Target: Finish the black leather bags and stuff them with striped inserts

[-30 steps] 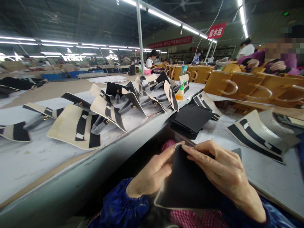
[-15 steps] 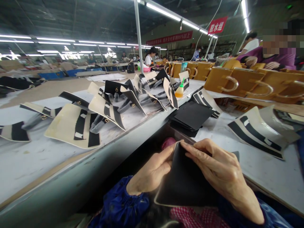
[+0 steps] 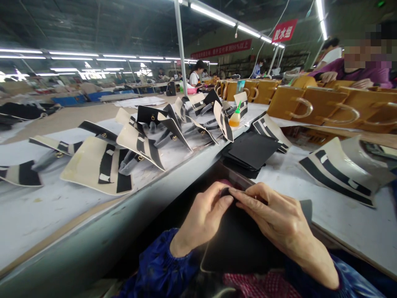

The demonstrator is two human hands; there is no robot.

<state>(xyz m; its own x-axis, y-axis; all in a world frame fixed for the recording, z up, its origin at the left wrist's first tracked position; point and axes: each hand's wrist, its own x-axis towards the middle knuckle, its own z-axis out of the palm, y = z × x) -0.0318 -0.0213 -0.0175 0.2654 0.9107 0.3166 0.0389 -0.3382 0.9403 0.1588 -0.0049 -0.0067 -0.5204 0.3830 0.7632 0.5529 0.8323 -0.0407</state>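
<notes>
Over my lap lies a black panel (image 3: 242, 244) with a pale edge, like a piece of a bag. My left hand (image 3: 204, 217) pinches its far edge between thumb and fingers. Close beside it, the fingertips of my right hand (image 3: 279, 221) press on the same edge, nearly touching the left thumb. The edge between the fingers curls up a little, and the fingers hide part of it. Just beyond my hands a stack of black sheets (image 3: 252, 149) rests at the corner of the tables.
Several cream-and-black bag panels (image 3: 97, 165) stand on the left table (image 3: 34, 223). A glue bottle (image 3: 235, 118) with a green tip is near its edge. On the right table sits another curved panel (image 3: 339, 174). Brown bags (image 3: 325, 105) with handles line the back, before a person in purple (image 3: 338, 70).
My left hand has shifted slightly right, its thumb now bent over the panel's far edge. That edge is curled up more than before. The right hand has moved slightly left along it.
</notes>
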